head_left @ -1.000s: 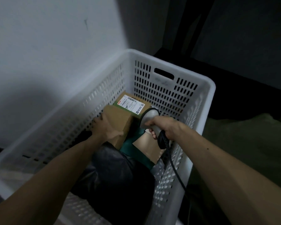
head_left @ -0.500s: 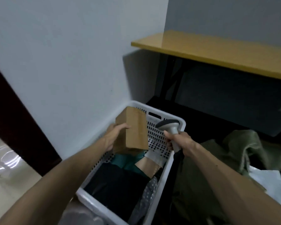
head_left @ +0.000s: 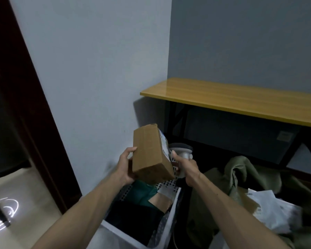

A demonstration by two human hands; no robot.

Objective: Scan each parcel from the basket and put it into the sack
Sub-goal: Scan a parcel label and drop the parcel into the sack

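- Parcel (head_left: 151,151): a plain brown cardboard box, lower centre of the frame. It is held in the air above the far end of the basket and tilted, with its long side running up and down.
- Left hand (head_left: 125,167): grips the parcel from the left. The fingers (head_left: 131,150) curl onto the box's left edge with the palm against its lower left corner. The fingers behind the box are hidden.
- Label (head_left: 163,143): white with blue print, on the parcel's right face, which is turned away from the camera. It is seen edge-on and its writing is unreadable.
- Right hand (head_left: 188,170): to the right of the parcel, its fingers closed round the handle of the scanner.
- Scanner (head_left: 181,149): grey, with a dark-rimmed head, just beside the labelled face. Whether it touches the box cannot be told.
- Basket (head_left: 122,234): white perforated plastic, bottom centre. It holds a green parcel (head_left: 142,193), a black parcel (head_left: 133,218) and a tan parcel (head_left: 162,202).
- Sack (head_left: 241,177): olive-green cloth, lower right, with its mouth open. White packets (head_left: 275,214) with printed labels lie inside, the text too blurred to read.
- Table (head_left: 241,101): a yellow top on black legs, right of centre, against the wall.
- Door frame (head_left: 25,105): dark, along the left edge of the frame.
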